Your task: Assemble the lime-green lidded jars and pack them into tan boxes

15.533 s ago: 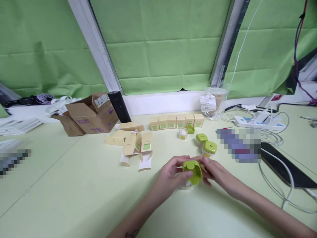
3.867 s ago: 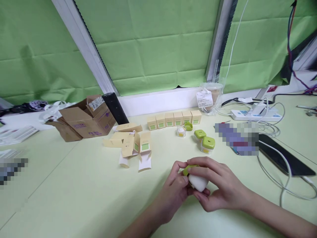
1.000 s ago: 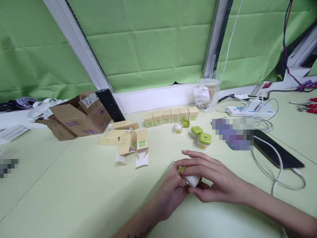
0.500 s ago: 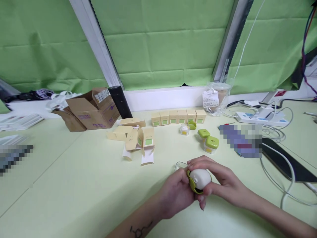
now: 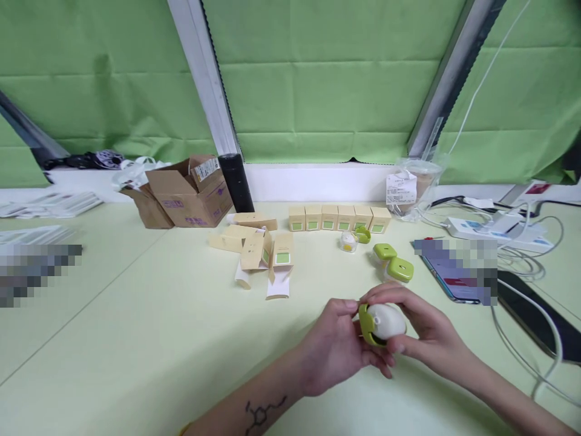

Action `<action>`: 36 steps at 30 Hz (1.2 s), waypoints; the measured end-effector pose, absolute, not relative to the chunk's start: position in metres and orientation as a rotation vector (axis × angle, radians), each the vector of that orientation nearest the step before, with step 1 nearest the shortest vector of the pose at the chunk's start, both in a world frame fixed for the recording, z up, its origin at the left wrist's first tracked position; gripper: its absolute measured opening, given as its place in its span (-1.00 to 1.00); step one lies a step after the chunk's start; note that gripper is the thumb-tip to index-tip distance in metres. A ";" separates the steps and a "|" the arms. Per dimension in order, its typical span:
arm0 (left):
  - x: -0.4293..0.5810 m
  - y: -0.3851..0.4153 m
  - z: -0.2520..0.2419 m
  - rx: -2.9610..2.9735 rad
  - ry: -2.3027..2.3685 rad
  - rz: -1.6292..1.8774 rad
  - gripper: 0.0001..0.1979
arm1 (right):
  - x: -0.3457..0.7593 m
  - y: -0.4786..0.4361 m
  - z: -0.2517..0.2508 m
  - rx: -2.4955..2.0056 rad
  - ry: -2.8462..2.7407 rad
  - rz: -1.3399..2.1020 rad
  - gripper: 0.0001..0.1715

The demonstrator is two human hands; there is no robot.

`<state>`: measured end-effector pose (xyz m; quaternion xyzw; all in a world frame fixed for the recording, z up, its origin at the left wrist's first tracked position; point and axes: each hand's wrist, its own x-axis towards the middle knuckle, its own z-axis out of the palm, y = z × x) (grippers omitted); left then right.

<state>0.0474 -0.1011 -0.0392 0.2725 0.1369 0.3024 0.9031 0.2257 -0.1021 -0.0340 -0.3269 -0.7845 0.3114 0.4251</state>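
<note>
At the lower middle right, a rounded white piece [image 5: 388,321] sits partly inside a green cap [image 5: 365,323]. My left hand [image 5: 333,348] grips the green cap from the left, its palm turned up and fingers curled beneath. My right hand [image 5: 431,333] holds the white piece from the right between thumb and fingers. Beyond the hands stand two small containers with green lids, one lid [image 5: 385,251] behind the other [image 5: 400,269]. Further back, a clear container with a white piece [image 5: 348,241] has its green lid [image 5: 362,234] beside it.
Small boxes [image 5: 345,218] stand in a row at the back. Opened cartons [image 5: 256,249] lie left of them, near a brown cardboard box [image 5: 190,200] and a black cylinder [image 5: 236,184]. Phones [image 5: 447,272], cables and a power strip [image 5: 494,233] occupy the right; a bagged cup [image 5: 415,188] stands behind.
The view has shifted, so most objects appear further right or left-side items more fully. The white piece and green cap have tilted slightly in my hands. The clear piece beside my left hand no longer shows.
</note>
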 end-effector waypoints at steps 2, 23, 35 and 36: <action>0.049 -0.102 -0.036 0.607 0.312 0.664 -0.58 | 0.226 -0.102 -0.032 -0.811 -2.018 0.751 -0.56; 0.052 -0.112 -0.047 0.498 0.288 0.684 -0.54 | 0.224 -0.107 -0.039 -0.684 -1.808 0.615 -0.56; 0.051 -0.107 -0.035 0.537 0.410 0.783 -0.64 | 0.226 -0.111 -0.021 -0.753 -1.942 0.471 -0.57; 0.051 -0.106 -0.035 0.520 0.414 0.788 -0.60 | 0.223 -0.112 -0.020 -0.733 -2.026 0.395 -0.59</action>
